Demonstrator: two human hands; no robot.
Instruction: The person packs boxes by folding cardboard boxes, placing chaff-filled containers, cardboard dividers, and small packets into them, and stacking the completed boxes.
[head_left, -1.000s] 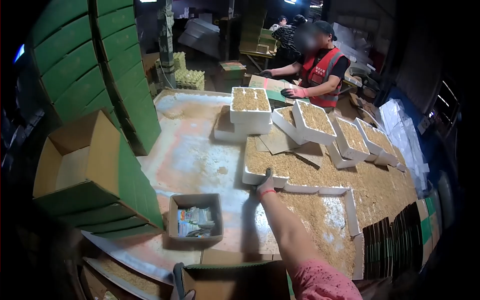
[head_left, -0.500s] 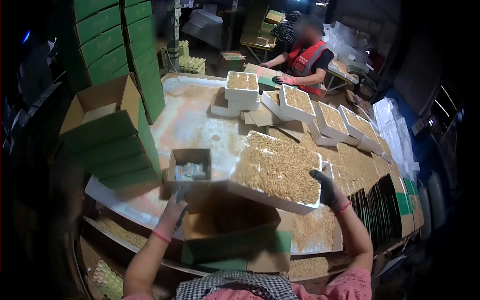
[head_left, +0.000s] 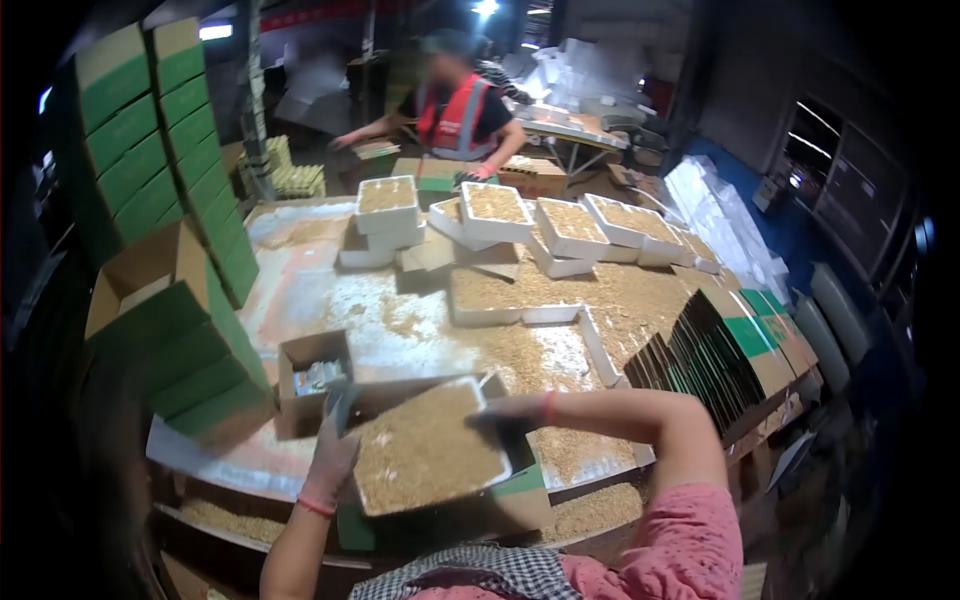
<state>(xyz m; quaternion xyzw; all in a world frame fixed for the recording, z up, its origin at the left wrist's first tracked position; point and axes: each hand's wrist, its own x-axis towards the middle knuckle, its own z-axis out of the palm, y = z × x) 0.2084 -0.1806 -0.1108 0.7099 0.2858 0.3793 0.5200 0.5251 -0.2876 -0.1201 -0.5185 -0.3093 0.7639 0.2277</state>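
A white foam box (head_left: 430,450) full of tan, grain-like pieces is tilted over an open green and brown carton (head_left: 525,500) in front of me. Gloved in grey, my right hand (head_left: 515,412) grips the box's upper right rim, fingers over the edge. My left hand (head_left: 336,450), also gloved, is closed against its left side; those fingers are blurred and partly hidden. Just beyond the left hand, a small brown carton (head_left: 300,405) holds pale bluish packets (head_left: 318,378). The inside of the green carton is mostly covered by the foam box.
More filled foam boxes (head_left: 497,208) stand stacked at the table's far side. Loose tan pieces (head_left: 610,290) cover the right of the table. Folded cartons (head_left: 715,345) lean at the right; stacked green cartons (head_left: 140,180) rise at the left. A co-worker (head_left: 455,115) stands opposite.
The foam box has moved left and toward me, over the carton, with my right hand on it. My left hand has come against its side. The view has turned right.
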